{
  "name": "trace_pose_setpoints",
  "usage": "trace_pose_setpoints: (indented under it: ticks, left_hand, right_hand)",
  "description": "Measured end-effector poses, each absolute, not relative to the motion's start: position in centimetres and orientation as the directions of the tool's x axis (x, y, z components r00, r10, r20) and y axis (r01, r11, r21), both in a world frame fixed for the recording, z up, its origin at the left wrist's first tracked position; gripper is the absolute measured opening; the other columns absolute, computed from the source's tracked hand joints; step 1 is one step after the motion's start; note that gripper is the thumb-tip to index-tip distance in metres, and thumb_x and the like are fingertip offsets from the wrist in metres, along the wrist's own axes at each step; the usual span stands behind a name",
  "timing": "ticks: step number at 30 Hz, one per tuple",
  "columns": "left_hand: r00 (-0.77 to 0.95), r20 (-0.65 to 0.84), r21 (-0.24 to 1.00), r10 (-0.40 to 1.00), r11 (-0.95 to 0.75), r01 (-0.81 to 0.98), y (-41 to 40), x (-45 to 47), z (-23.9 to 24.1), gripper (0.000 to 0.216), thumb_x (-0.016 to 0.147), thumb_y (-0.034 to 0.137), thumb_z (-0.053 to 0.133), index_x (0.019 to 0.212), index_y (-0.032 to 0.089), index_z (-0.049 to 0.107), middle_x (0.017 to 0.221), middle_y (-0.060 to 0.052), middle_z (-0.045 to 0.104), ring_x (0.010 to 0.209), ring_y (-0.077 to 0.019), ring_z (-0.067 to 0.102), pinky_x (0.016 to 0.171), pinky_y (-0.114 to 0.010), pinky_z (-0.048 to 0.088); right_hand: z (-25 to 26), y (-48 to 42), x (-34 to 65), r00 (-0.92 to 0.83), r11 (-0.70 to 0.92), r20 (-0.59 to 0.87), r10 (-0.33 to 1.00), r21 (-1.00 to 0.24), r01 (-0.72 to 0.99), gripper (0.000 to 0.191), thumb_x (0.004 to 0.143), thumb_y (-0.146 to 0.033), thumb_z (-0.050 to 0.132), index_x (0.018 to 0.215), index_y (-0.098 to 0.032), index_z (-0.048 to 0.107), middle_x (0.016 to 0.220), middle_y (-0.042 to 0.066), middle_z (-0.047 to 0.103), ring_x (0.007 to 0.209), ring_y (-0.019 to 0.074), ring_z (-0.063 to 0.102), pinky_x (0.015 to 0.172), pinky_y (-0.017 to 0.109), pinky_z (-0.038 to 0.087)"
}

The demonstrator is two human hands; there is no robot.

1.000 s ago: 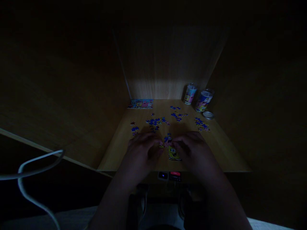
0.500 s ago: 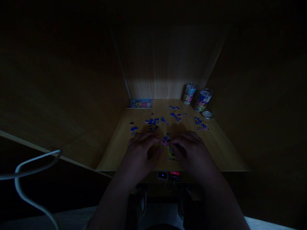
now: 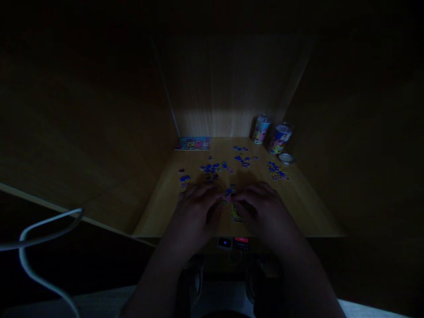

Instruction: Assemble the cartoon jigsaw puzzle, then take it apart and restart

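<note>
My left hand (image 3: 197,210) is at the near part of the wooden desk, its thumb and forefinger closed at the edge of a small pink and blue cluster of puzzle pieces (image 3: 228,195). Facing it, my right hand (image 3: 261,203) has its fingertips pinched on the right side of that cluster. Beneath the right fingers runs a yellow joined strip of puzzle pieces (image 3: 236,214), partly covered by the hand. Dim light and the fingers hide exactly which pieces are gripped.
Loose puzzle pieces (image 3: 212,168) lie beyond my hands, with more pieces (image 3: 277,171) at right. A picture card (image 3: 192,143) rests at the back left. Two printed cans (image 3: 261,129) (image 3: 280,139) and a round lid (image 3: 286,158) stand back right. A white cable (image 3: 31,271) hangs left.
My left thumb and forefinger have drawn closer together and slightly right, against the pink cluster. My right hand has barely shifted, covering a little more of the yellow strip.
</note>
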State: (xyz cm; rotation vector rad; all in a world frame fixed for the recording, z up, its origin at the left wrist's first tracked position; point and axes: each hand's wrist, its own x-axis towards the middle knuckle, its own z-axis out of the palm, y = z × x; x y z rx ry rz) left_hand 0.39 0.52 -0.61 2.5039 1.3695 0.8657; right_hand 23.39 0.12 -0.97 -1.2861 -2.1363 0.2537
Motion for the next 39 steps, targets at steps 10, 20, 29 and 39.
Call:
trace_pose_setpoints:
  ticks: [10, 20, 29, 39]
  left_hand:
    - [0.366, 0.379, 0.407, 0.850, -0.509, 0.758, 0.5, 0.5, -0.3, 0.010, 0.100, 0.021, 0.074, 0.107, 0.027, 0.071, 0.116, -0.005, 0.075, 0.111, -0.0286, 0.069, 0.102, -0.052, 0.053]
    - [0.247, 0.410, 0.454, 0.878, -0.431, 0.780, 0.7, 0.4, -0.4, 0.020, 0.100, 0.027, 0.076, 0.083, 0.024, 0.065, 0.100, -0.004, 0.074, 0.099, -0.0282, 0.069, 0.093, -0.048, 0.054]
    - [0.198, 0.385, 0.611, 0.902, -0.409, 0.677, 1.1, -0.9, -0.2, 0.018, 0.104, 0.018, 0.061, 0.107, 0.027, 0.076, 0.114, -0.003, 0.079, 0.111, -0.0262, 0.074, 0.101, -0.047, 0.059]
    - [0.311, 0.404, 0.548, 0.860, -0.500, 0.671, 1.2, -0.2, -0.7, 0.016, 0.099, 0.014, 0.072, 0.103, 0.029, 0.077, 0.115, -0.003, 0.076, 0.111, -0.0252, 0.072, 0.102, -0.049, 0.057]
  right_hand:
    - [-1.2, 0.2, 23.4, -0.318, 0.498, 0.408, 0.856, -0.483, 0.720, 0.011, 0.103, -0.026, 0.072, 0.107, -0.032, 0.080, 0.108, 0.002, 0.082, 0.104, 0.0262, 0.071, 0.096, 0.046, 0.052]
    - [-1.0, 0.1, 23.4, -0.313, 0.489, 0.399, 0.862, -0.492, 0.720, 0.011, 0.103, -0.026, 0.071, 0.107, -0.031, 0.080, 0.109, 0.001, 0.082, 0.103, 0.0252, 0.071, 0.097, 0.046, 0.051]
    - [-1.2, 0.1, 23.4, -0.319, 0.498, 0.406, 0.857, -0.487, 0.718, 0.012, 0.103, -0.025, 0.070, 0.107, -0.031, 0.080, 0.109, 0.001, 0.083, 0.103, 0.0253, 0.072, 0.097, 0.047, 0.051]
    - [-1.1, 0.1, 23.4, -0.324, 0.502, 0.408, 0.854, -0.478, 0.721, 0.012, 0.102, -0.022, 0.071, 0.106, -0.030, 0.078, 0.111, 0.000, 0.083, 0.103, 0.0249, 0.072, 0.099, 0.048, 0.051]
